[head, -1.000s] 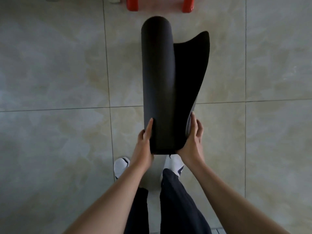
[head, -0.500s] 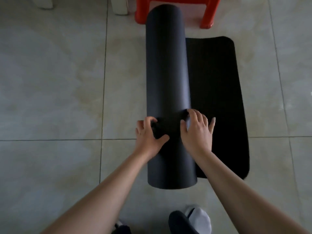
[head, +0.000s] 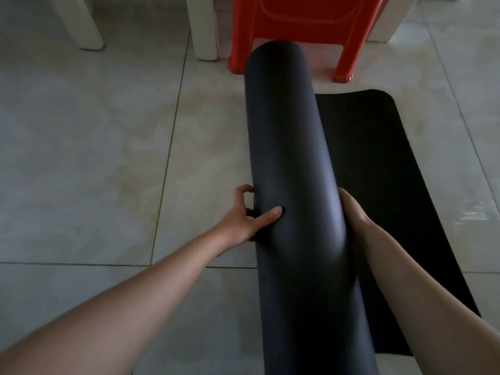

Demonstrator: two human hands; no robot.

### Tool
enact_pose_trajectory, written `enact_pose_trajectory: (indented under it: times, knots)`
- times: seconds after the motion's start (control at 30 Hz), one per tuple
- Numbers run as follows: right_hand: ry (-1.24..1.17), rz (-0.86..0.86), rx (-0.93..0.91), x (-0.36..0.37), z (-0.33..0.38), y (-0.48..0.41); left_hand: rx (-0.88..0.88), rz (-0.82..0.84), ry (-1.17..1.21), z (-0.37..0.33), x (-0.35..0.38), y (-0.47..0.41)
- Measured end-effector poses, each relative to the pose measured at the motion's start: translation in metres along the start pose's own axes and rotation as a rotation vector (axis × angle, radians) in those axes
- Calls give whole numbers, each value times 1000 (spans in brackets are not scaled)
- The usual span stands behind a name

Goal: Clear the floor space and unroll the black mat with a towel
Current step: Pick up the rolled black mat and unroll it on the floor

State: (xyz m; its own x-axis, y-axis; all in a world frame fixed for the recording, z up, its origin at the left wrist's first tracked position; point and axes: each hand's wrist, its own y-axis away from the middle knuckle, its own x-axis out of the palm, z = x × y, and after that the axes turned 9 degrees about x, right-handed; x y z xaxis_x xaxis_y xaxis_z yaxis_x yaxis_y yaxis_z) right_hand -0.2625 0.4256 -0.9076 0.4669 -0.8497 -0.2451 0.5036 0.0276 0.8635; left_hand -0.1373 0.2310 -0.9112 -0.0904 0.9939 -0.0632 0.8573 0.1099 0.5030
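The black mat (head: 286,147) lies as a thick roll on the tiled floor, running away from me. Its loose end (head: 378,169) is spread flat on the tiles to the right of the roll. My left hand (head: 247,216) presses against the roll's left side, thumb on top and fingers curled at its lower edge. My right hand (head: 351,212) rests against the right side of the roll, in the crease where the roll meets the flat part; its fingers are mostly hidden. No towel is visible.
A red plastic stool (head: 305,31) stands just beyond the far end of the roll. Pale furniture legs (head: 204,28) stand at the upper left and another pale leg at the upper right (head: 384,25). Beige floor tiles (head: 94,158) spread to the left.
The mat has gone from held upright to lying on the floor with its end spread flat. My hands have shifted from the top of the roll to its two sides, and I have moved closer.
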Motion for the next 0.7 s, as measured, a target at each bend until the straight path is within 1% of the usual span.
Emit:
enact_pose_trajectory:
  times: [0.03,0.1,0.13,0.17,0.2,0.33,0.4,0.5,0.57,0.7]
  knots:
    - [62,-15,-38,-5,-2,1,-8,43,-53,0,4,1]
    - [93,-31,-84,-15,-9,-2,17,75,-252,6,8,7]
    - [96,-38,-98,-17,-11,1,48,62,-358,8,9,11]
    - [82,-24,-123,-14,-12,5,76,21,-411,12,8,15]
    - [28,-7,-118,-9,-12,8,102,-33,-401,17,5,19]
    - [-212,95,-48,29,-13,10,192,-235,-193,32,-11,38]
    - [-268,137,-46,54,-10,8,181,-338,-103,38,-23,46]
    - [-272,166,24,84,1,10,89,-395,7,44,-52,57]
    - [-201,188,68,97,6,13,60,-447,35,44,-74,67]
    - [-9,267,36,130,14,23,86,-547,-50,48,-115,84]
